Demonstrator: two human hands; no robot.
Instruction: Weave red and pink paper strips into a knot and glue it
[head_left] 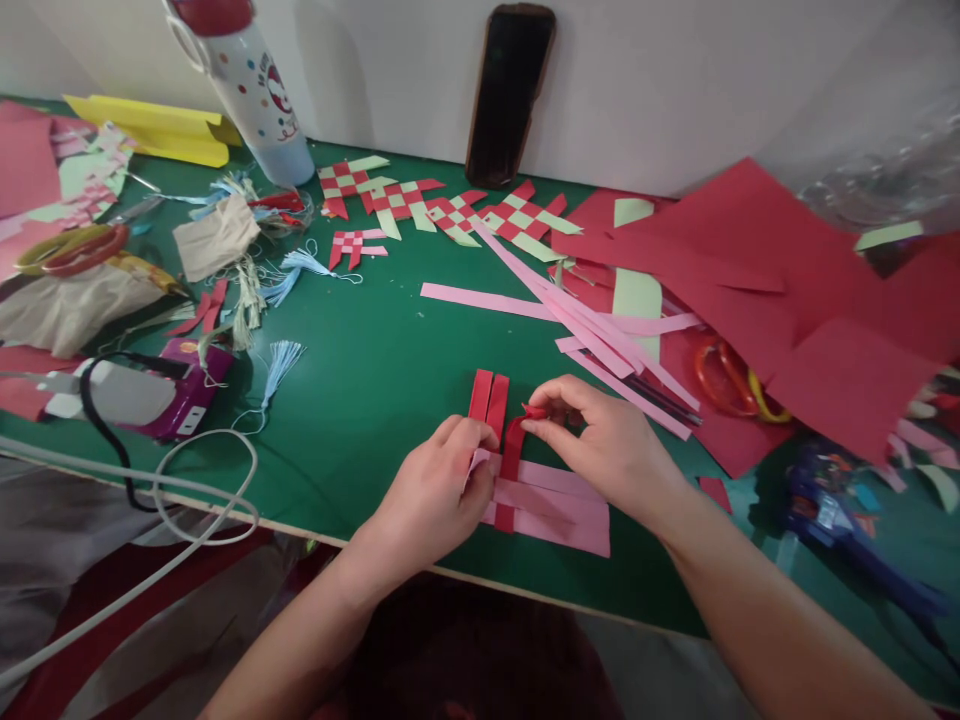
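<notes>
My left hand [450, 475] is closed at the left end of some pink paper strips [577, 510], with its fingertips pinching a pink strip. Above that hand, two red paper strips [489, 395] stick up side by side. A third red paper strip [512, 450] crosses the pink strips, and my right hand [581, 425] pinches its upper end between thumb and finger. The pink strips lie flat near the table's front edge. My left fingers hide where they meet the first two red strips.
Finished red-and-green woven paper fish [401, 200] line the back beside a phone [514, 95] and a bottle [259, 100]. Loose pink strips [600, 330], red sheets [720, 270] and scissors [724, 380] lie right. A blue glue gun [847, 540] sits front right; cables and a purple power adapter [180, 390] left.
</notes>
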